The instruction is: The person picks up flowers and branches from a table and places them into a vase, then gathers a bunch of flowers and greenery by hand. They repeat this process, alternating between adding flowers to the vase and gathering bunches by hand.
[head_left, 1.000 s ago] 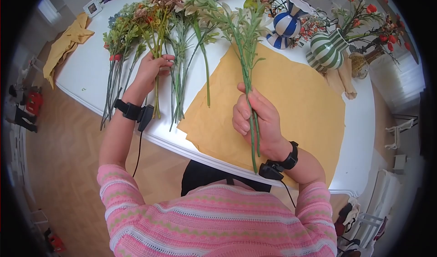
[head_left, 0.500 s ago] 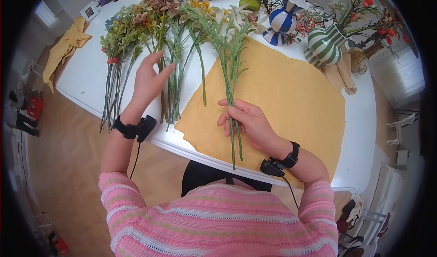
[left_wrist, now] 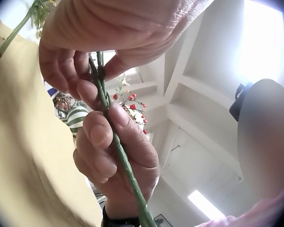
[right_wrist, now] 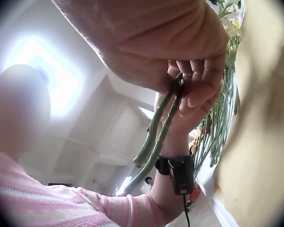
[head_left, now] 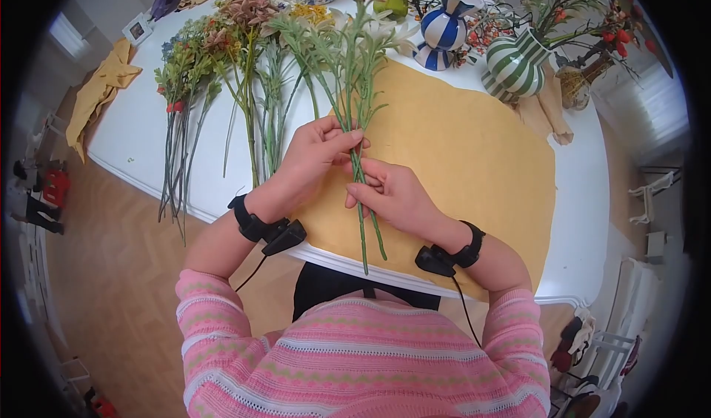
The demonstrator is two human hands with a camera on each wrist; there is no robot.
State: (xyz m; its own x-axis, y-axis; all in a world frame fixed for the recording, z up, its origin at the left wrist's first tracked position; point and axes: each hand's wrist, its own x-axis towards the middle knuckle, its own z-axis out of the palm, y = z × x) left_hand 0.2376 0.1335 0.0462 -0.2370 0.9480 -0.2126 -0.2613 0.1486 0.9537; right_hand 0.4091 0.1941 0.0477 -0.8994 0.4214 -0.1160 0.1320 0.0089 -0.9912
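Note:
Two green flower stems [head_left: 364, 234] cross each other over the yellow paper, their leafy tops and pale lily-like blooms [head_left: 354, 66] spreading away from the body. My right hand [head_left: 400, 198] pinches the stems low, between thumb and fingers. Just above it, my left hand [head_left: 317, 154] pinches them higher up, below the leaves. In the left wrist view a stem [left_wrist: 128, 170] runs through the fingers of both hands. The right wrist view has the two cut ends [right_wrist: 149, 149] hanging below the right hand.
Yellow wrapping paper [head_left: 459, 166] covers the table's middle. Several flower stems [head_left: 178, 159] lie to the left. A blue-striped vase [head_left: 443, 29], a green-striped vase [head_left: 515, 66] and red-berried branches [head_left: 592, 29] are at the back right. Crumpled yellow paper [head_left: 104, 92] hangs over the left edge.
My left hand let go of the stems lying on the left and moved right to grip the held stems. My right hand brought its stems left and slightly lower.

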